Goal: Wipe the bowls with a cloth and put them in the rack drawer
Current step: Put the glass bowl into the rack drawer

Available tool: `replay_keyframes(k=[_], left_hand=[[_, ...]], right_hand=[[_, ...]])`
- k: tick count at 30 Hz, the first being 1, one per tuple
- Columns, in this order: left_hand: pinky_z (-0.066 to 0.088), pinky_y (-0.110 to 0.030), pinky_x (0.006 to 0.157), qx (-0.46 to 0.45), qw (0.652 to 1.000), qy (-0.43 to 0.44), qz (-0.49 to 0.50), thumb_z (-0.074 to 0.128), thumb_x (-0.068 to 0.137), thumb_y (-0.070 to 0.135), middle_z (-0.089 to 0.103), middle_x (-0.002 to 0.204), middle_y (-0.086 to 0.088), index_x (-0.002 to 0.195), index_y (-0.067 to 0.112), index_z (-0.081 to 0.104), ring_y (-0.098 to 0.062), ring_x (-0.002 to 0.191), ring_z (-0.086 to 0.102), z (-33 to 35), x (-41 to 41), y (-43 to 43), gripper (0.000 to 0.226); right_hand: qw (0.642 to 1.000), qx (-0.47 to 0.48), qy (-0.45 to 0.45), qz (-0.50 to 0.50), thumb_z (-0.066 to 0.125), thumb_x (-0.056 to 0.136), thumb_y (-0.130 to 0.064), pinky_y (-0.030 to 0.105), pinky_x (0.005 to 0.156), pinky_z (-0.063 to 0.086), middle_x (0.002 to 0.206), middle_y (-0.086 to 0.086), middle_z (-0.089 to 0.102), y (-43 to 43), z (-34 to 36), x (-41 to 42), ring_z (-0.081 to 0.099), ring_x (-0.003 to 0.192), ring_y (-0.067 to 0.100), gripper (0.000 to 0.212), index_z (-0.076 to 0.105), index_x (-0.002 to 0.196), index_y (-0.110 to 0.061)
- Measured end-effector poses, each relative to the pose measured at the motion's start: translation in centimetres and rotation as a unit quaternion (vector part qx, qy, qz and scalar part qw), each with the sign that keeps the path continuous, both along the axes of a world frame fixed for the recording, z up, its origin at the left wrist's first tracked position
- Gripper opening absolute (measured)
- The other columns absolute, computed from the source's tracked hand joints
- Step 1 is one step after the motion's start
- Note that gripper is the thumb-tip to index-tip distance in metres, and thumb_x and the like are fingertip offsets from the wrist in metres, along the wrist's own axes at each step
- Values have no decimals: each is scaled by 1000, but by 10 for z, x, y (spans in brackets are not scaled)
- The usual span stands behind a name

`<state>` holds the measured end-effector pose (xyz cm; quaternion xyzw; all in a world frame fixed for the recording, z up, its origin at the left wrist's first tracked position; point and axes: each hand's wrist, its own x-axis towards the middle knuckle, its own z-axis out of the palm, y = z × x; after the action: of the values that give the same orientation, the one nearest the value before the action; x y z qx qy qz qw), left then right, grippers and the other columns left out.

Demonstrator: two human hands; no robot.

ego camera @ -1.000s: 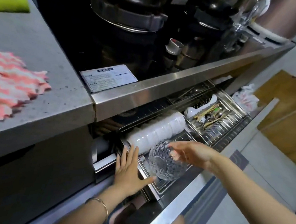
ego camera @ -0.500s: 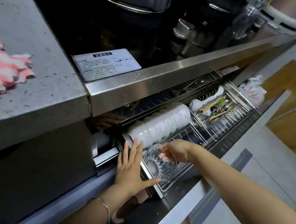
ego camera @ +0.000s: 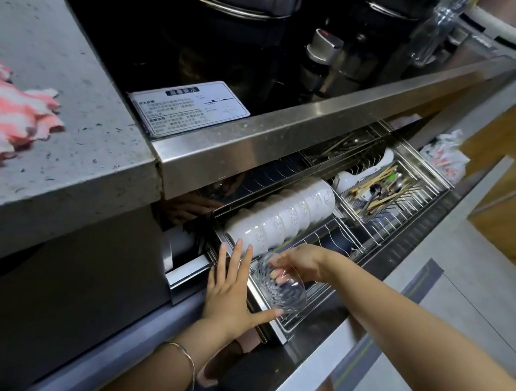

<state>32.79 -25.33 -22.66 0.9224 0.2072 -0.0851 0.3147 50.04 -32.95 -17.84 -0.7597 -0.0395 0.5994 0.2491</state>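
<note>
I see clear patterned glass bowl [ego camera: 282, 287] tilted on its side, front-left of rack | white bowls [ego camera: 283, 218] nested on edge in a row behind it | steel wire rack drawer [ego camera: 413, 204] pulled open | pink-white striped cloth [ego camera: 6, 114] crumpled on counter [ego camera: 76, 133], far left

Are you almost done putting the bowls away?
Nearly, I think. A row of white bowls already stands in the rack drawer, and the cloth lies aside on the counter. The right hand holds a glass bowl at the rack's front; the left hand rests flat on the drawer's edge. Left: let go of it. No other bowls wait in view, and the drawer is open.
</note>
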Motion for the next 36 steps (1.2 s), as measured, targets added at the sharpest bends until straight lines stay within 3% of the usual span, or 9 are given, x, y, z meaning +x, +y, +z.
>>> replay_keyframes(k=[5, 7, 11, 16, 20, 23, 27, 31, 36], left_hand=[[-6, -44, 117, 5, 1000, 3, 8, 46, 63, 86, -49, 140, 13, 146, 26, -26, -20, 129, -48, 5, 0, -2, 125], [-6, -44, 117, 2, 1000, 0, 12, 51, 66, 84, -48, 141, 13, 147, 26, -24, -20, 130, -48, 6, 0, -2, 125], [-7, -44, 117, 1, 1000, 6, 14, 52, 67, 84, -48, 140, 14, 148, 26, -24, -19, 129, -49, 6, -1, -2, 125], [-11, -46, 116, 5, 999, 30, 15, 51, 69, 83, -44, 144, 10, 149, 24, -22, -20, 130, -46, 12, 0, -4, 123], [-12, -45, 116, 7, 999, 42, 2, 48, 78, 76, -32, 155, 0, 151, 23, -17, -25, 138, -36, 29, -3, -6, 111], [-9, -38, 118, -7, 1000, -24, -4, 46, 89, 64, -21, 159, 1, 153, 22, -8, -18, 145, -22, 64, -12, -4, 94], [4, -27, 118, 8, 986, -163, -23, 47, 95, 50, 10, 161, 9, 150, 29, 21, -10, 148, 3, 146, -37, 4, 64], [12, -18, 113, 57, 947, -314, -26, 47, 94, 46, 34, 149, 17, 137, 32, 46, -1, 140, 21, 230, -80, 27, 45], [23, -14, 104, 117, 920, -373, -8, 42, 90, 51, 49, 132, 20, 122, 33, 58, 1, 126, 36, 284, -139, 75, 39]], right_hand=[[999, 10, -8, 45, 56, 96, -18, 42, 106, 42, 73, -1, 72, 0, -7, 1, 63, 78, 14, 14, 63, 93, -7], [998, 11, -27, 47, 60, 94, -16, 42, 101, 47, 80, 4, 72, 0, -9, 3, 64, 80, 17, 12, 63, 92, -5], [990, 12, -109, 86, 66, 90, -21, 31, 72, 54, 82, 8, 70, -1, -8, 0, 63, 69, 16, 14, 64, 83, -8], [942, 30, -299, 151, 62, 91, -36, 37, 93, 47, 101, 15, 70, -10, 13, -7, 65, 94, 26, 42, 67, 94, 5], [925, 132, -346, 83, 58, 95, -27, 37, 89, 49, 90, 3, 69, -25, 45, -22, 63, 86, 16, 23, 68, 93, -7], [911, 205, -355, 50, 57, 95, -24, 15, 80, 46, 98, -4, 70, -39, 81, -41, 62, 88, 5, 15, 68, 103, -16], [858, 277, -432, 19, 57, 95, -22, 8, 71, 41, 96, -13, 67, -41, 143, -70, 58, 76, -10, 15, 67, 106, -20], [786, 390, -480, -7, 57, 95, -17, 9, 80, 45, 100, -13, 69, -21, 207, -111, 61, 93, -5, 17, 69, 106, -22], [756, 463, -459, 53, 57, 95, -18, 19, 86, 50, 100, -11, 70, 27, 255, -167, 64, 97, 5, 16, 68, 106, -23]])
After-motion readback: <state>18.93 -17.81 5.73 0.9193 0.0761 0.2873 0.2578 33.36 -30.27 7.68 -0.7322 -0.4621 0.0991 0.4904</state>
